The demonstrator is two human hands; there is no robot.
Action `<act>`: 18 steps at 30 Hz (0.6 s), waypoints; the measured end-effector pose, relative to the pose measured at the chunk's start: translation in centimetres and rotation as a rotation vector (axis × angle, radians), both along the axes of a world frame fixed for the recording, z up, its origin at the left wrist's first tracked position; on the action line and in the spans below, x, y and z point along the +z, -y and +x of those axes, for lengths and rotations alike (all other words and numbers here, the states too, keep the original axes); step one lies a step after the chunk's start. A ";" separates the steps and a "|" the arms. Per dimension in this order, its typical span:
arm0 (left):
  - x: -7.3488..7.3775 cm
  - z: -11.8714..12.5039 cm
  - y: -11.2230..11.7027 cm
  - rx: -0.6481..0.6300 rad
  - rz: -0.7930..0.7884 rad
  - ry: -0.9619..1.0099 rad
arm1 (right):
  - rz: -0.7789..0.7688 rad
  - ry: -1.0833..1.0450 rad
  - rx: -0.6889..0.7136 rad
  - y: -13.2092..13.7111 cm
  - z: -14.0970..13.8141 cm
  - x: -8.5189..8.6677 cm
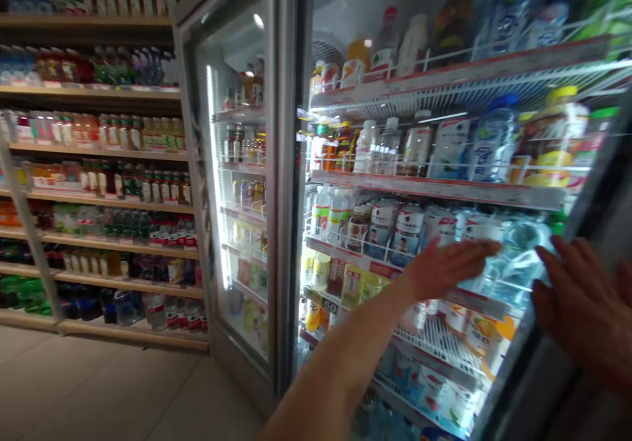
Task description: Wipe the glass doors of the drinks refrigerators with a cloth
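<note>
My left hand (447, 268) reaches across from the bottom with its fingers stretched out flat. Nothing shows in it. It is in front of the fridge's middle shelves, close to a big clear bluish bottle (523, 260). At the right edge, my right hand (585, 299) has its fingers extended beside the dark door frame (536, 362); whether it presses on the frame I cannot tell. White-labelled bottles (407, 230) stand on the shelf behind my left hand. Lower down are orange-and-white containers (478, 332), partly covered by my left hand and arm.
A second glass-door fridge (241, 197) stands to the left, behind a grey metal upright (284, 184). Farther left, wooden shelves (113, 197) hold rows of bottled drinks. Pale floor tiles (113, 388) lie in front. Bottles (553, 131) line the fridge's upper racks.
</note>
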State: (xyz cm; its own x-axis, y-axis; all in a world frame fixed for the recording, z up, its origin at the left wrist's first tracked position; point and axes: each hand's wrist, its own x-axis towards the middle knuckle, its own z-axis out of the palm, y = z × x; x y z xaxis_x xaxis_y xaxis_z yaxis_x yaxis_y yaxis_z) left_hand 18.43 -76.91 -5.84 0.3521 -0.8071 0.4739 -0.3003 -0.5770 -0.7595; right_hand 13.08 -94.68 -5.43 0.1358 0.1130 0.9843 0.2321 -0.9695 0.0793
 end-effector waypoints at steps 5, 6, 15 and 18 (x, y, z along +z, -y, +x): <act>-3.1 0.9 0.6 -0.344 0.053 0.040 | -0.195 -0.014 -0.013 2.3 -0.2 0.4; -3.4 1.0 0.7 -0.402 0.108 0.043 | -0.225 0.000 -0.031 2.9 -0.1 0.5; -1.3 1.4 1.7 -0.439 0.015 0.052 | -0.247 0.018 -0.112 4.1 -1.4 1.1; -0.4 1.8 1.1 -0.494 0.027 0.055 | -0.244 0.004 -0.111 3.8 -1.6 1.4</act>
State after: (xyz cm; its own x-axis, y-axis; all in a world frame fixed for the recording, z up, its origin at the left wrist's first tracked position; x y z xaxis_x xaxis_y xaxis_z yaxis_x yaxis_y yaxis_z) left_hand 20.26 -78.01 -6.21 -0.1006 -0.8833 0.4578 -0.4916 -0.3559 -0.7947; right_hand 11.47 -98.45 -4.05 0.1562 0.3320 0.9302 0.1250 -0.9409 0.3148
